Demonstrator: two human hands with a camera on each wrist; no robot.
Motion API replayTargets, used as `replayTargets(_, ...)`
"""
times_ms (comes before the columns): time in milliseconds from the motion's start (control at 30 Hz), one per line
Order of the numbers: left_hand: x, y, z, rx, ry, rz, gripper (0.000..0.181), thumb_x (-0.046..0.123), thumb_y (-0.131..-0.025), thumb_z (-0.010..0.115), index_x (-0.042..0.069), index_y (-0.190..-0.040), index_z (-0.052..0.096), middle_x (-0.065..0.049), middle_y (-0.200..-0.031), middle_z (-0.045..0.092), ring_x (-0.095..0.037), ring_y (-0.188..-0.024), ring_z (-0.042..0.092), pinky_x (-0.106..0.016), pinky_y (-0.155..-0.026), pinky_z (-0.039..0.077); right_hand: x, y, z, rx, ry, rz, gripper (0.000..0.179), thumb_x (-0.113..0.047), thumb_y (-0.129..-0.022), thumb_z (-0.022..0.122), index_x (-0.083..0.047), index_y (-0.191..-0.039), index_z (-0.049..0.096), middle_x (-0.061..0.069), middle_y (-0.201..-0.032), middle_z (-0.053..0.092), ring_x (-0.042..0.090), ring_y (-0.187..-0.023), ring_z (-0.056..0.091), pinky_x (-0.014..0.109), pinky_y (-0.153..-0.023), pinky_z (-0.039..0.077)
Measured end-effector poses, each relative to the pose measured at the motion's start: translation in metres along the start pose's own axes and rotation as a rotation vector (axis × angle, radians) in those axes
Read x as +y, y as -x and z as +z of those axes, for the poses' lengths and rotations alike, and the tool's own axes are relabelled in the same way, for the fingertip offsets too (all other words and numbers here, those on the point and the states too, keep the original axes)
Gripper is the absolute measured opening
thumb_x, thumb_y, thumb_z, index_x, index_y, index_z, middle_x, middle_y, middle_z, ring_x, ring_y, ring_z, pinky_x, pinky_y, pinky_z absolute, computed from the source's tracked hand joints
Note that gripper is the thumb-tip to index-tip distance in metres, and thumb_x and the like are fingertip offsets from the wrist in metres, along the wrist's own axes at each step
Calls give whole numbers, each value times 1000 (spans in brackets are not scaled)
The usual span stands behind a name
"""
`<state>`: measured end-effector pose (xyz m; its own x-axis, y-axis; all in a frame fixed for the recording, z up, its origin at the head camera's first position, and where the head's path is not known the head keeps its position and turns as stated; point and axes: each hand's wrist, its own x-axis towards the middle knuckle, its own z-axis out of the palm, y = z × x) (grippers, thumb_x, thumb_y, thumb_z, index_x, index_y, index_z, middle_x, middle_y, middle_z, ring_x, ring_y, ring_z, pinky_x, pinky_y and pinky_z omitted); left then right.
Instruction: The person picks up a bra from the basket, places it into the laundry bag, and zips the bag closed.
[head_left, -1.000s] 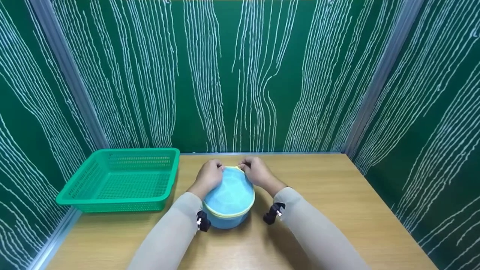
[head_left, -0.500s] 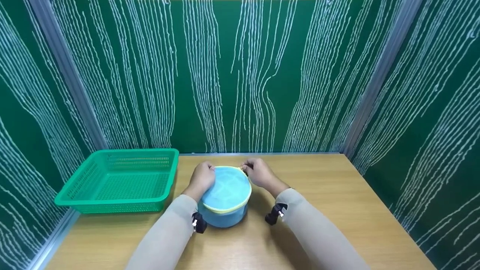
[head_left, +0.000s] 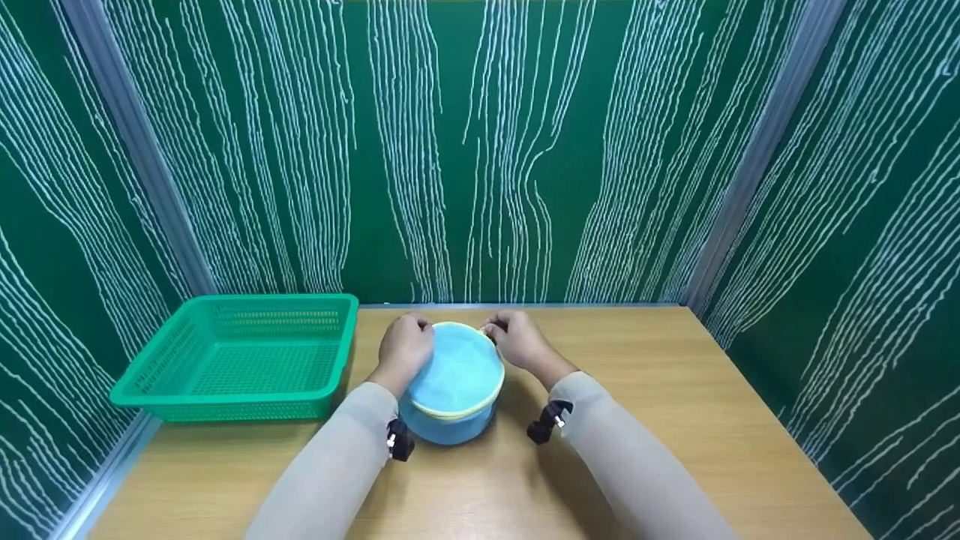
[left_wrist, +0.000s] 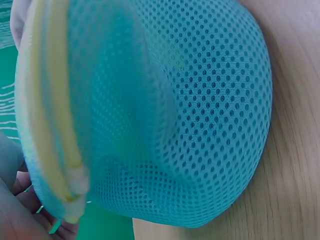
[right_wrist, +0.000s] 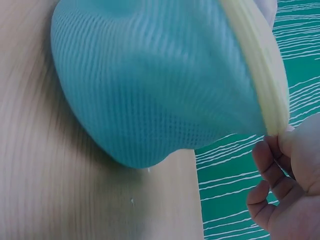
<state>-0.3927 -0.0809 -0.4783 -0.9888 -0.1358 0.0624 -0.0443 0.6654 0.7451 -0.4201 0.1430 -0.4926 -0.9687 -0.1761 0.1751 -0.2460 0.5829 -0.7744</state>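
A round light-blue mesh laundry bag (head_left: 456, 375) with a yellow zipper band around its top stands on the table between both hands, its top tilted toward the head camera. My left hand (head_left: 405, 349) grips the far left of the rim; in the left wrist view its fingers (left_wrist: 30, 200) curl by the yellow band's end. With thumb and fingertips my right hand (head_left: 523, 345) pinches the far right of the yellow band (right_wrist: 272, 95), as the right wrist view shows. What lies under the right fingertips is hidden. The mesh side (left_wrist: 215, 100) has soft folds.
A green perforated plastic basket (head_left: 247, 405) stands at the back left of the wooden table (head_left: 675, 420). Green panels (head_left: 517, 247) with white wavy lines rise behind and on both sides. A black wrist camera (head_left: 400, 441) sits at each grey sleeve.
My left hand has shifted a little left along the rim, away from the right hand. The bag has moved slightly left, and its top has spread rounder. My right hand stays nearly in place.
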Motion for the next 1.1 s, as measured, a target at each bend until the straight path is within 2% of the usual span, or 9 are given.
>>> replayTargets(200,7,3,3,-26,8,24,31,24,-118,58,10,-137,77,-12,-139,76,-34,-132,71,-55,-116,59,-4,-1,1,-16,-7,18,16,-10,-116,65,-5,-115,80,9,-109,79,19,-99,71,38,-90,64)
replayTargets(333,14,6,7,-58,-23,73,32,28,-118,60,12,-141,77,-10,-139,76,-31,-129,72,-56,-116,59,-8,-1,2,-34,-18,18,16,-10,-116,64,-7,-113,80,8,-108,79,17,-98,70,36,-88,64)
replayTargets(500,21,9,13,-110,-64,156,29,30,-118,62,13,-136,78,-8,-134,77,-27,-119,72,-55,-113,61,-12,-2,3,-35,-2,-11,16,-10,-115,65,-7,-112,81,9,-110,80,18,-98,72,37,-90,66)
replayTargets(600,24,9,15,-131,-61,175,26,29,-118,63,13,-131,79,-8,-130,77,-27,-117,71,-55,-112,61,-13,-3,4,-34,12,-27,15,-10,-115,66,-7,-110,81,9,-109,80,18,-97,73,36,-89,66)
replayTargets(867,19,7,15,-112,-57,170,21,29,-118,65,14,-113,79,-7,-114,77,-26,-104,71,-52,-101,62,-11,-3,6,-43,13,-106,17,-5,-114,66,-4,-104,79,11,-104,81,14,-89,69,31,-80,62)
replayTargets(967,16,7,15,-113,-52,149,22,30,-118,63,14,-114,78,-6,-113,76,-26,-102,70,-52,-100,62,-10,-3,6,-48,17,-107,17,-3,-113,65,-4,-103,78,11,-102,79,14,-89,67,31,-80,61)
replayTargets(1100,13,7,15,-120,-39,88,23,31,-120,60,15,-124,76,-7,-119,74,-26,-107,69,-52,-104,62,-10,0,4,-53,27,-88,16,-3,-113,65,-5,-104,77,9,-101,77,16,-90,67,33,-80,63)
